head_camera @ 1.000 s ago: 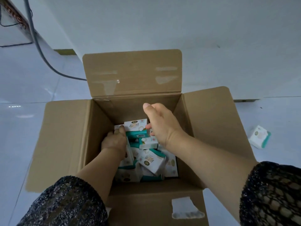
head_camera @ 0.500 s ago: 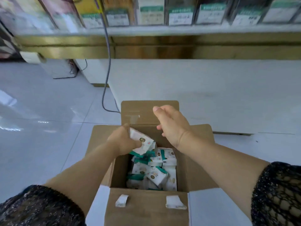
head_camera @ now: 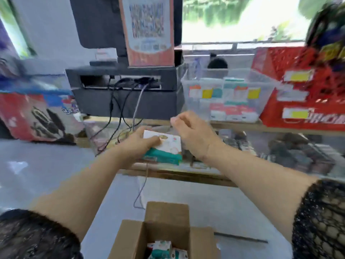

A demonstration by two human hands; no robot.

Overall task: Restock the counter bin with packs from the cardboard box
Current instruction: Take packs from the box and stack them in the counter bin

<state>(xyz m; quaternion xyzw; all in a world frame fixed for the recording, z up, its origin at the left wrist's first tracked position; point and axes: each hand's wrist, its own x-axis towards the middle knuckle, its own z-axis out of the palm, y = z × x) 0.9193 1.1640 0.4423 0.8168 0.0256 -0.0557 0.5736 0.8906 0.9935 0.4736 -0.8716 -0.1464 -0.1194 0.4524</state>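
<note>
The left hand [head_camera: 137,144] grips a white-and-teal pack [head_camera: 166,146] above the cardboard box [head_camera: 166,215], below and left of the clear counter bin [head_camera: 265,81]. The right hand [head_camera: 194,134] is just beside the pack, fingers curled on nothing visible.

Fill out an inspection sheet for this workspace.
Surface: counter, wooden edge, carries the bin.
Job's things: clear bin part filled with packs; open box below, more packs inside; one pack in the air, short of the bin.
Clutter: red crate beside the bin; red bag at left, blurred.
Hands: left hand grips the pack; right hand curled, nothing seen in it.
Cables: black and grey cables hang from the dark unit.
Surroundings: QR sign; window behind.
</note>
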